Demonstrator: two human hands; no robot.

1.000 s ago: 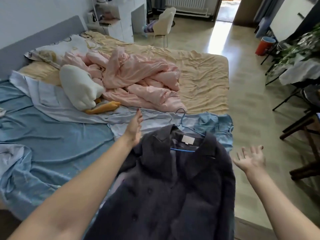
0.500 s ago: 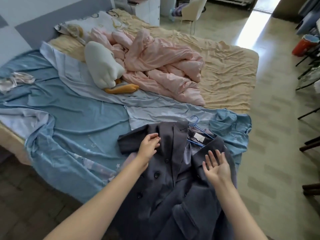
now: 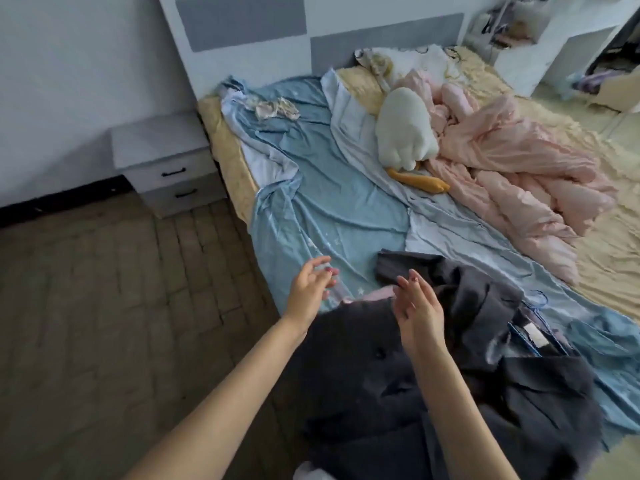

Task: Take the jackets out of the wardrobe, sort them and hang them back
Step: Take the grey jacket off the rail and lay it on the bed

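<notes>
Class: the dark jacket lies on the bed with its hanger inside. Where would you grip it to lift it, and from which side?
Probably the blue hanger's hook, reached from the right: it pokes out past the collar of the jacket, free on the sheet.

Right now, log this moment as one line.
dark grey wool jacket: on bed, blue wire hanger inside | left hand: open | right hand: open

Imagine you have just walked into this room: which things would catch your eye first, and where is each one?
First, the dark grey wool jacket sprawled over the near corner of the bed, a blue wire hanger still in its collar. Just above it hover the open left hand and right hand, holding nothing. Further back, a crumpled pink quilt and a white plush toy lie on the bed.
</notes>
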